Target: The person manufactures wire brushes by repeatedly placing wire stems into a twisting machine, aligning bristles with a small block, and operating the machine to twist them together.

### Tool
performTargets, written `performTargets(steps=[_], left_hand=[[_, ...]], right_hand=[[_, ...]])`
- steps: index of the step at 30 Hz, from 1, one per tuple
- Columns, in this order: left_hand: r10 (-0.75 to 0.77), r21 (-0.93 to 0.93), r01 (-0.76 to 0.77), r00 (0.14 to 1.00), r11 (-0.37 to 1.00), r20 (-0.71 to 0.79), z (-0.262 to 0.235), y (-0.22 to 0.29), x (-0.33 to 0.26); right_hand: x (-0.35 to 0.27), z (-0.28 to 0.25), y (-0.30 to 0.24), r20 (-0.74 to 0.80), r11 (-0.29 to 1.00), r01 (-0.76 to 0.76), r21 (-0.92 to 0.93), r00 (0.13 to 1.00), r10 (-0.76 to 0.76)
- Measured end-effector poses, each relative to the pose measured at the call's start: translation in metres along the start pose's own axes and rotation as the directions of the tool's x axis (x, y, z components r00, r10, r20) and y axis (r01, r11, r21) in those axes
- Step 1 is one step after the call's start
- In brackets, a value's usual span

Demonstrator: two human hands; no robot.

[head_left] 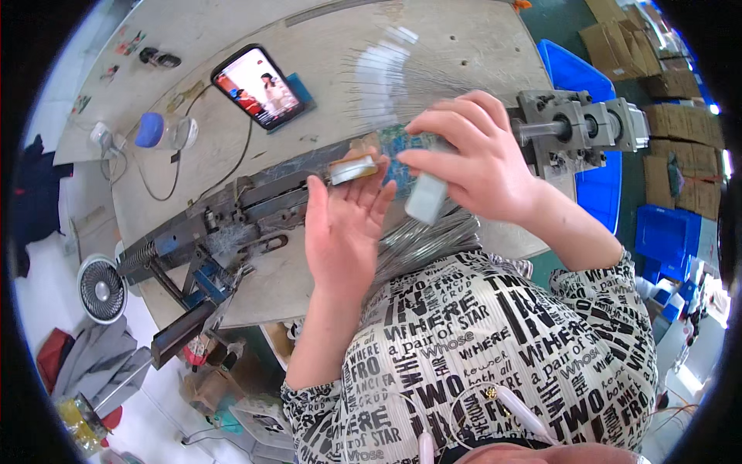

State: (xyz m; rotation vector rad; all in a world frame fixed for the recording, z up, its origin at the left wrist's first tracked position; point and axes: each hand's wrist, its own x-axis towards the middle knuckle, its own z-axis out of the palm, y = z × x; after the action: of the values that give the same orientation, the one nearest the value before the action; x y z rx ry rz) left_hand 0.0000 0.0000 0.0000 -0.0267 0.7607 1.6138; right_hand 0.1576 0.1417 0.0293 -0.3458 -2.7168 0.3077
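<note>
My left hand [344,243] is turned palm up at the middle of the bench, thumb and fingers stretched out. A small silvery block with orange-brown edges [353,169] lies across its fingers; whether it rests on them or belongs to the long metal fixture [259,197] beside it is unclear. To the right, my right hand [479,158] hovers back up, with a gap between thumb and fingers. Just under its thumb is a pale rectangular block [426,199], its upper end hidden. A bundle of thin metal wires [429,243] lies near my body.
More wires [386,73] fan out on pale strips at the back. A lit phone [256,87] leans at the far left, near a cable and a round blue-topped item [150,130]. The metal clamp assembly [580,131] stands right, before a blue bin [576,66]. A fan [102,288] is lower left.
</note>
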Motion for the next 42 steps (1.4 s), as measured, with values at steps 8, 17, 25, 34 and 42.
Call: performTargets(steps=[8, 17, 25, 34, 42], left_hand=[[0.041, 0.461, 0.009, 0.994, 0.887, -0.098, -0.016, -0.040, 0.008], [0.392, 0.228, -0.336, 0.589, 0.914, -0.706, -0.195, 0.012, -0.164], [0.576, 0.514, -0.398, 0.044, 0.760, -0.817, -0.269, 0.078, -0.216], [0.617, 0.510, -0.368, 0.294, 0.778, -0.730, -0.183, 0.013, -0.162], [0.093, 0.775, -0.351, 0.882, -0.525, 0.463, -0.050, -0.051, -0.037]], right_hand=[[-0.090, -0.013, 0.026, 0.342, 0.654, -0.557, 0.512, 0.831, 0.439], [-0.123, 0.022, 0.028, 0.547, 0.625, -0.740, 0.248, 0.639, 0.541], [-0.110, 0.027, 0.023, 0.610, 0.619, -0.746, 0.245, 0.615, 0.500], [-0.126, 0.041, 0.008, 0.531, 0.418, -0.829, 0.372, 0.559, 0.636], [-0.153, 0.052, 0.016, 0.285, 0.412, -0.790, 0.453, 0.566, 0.773]])
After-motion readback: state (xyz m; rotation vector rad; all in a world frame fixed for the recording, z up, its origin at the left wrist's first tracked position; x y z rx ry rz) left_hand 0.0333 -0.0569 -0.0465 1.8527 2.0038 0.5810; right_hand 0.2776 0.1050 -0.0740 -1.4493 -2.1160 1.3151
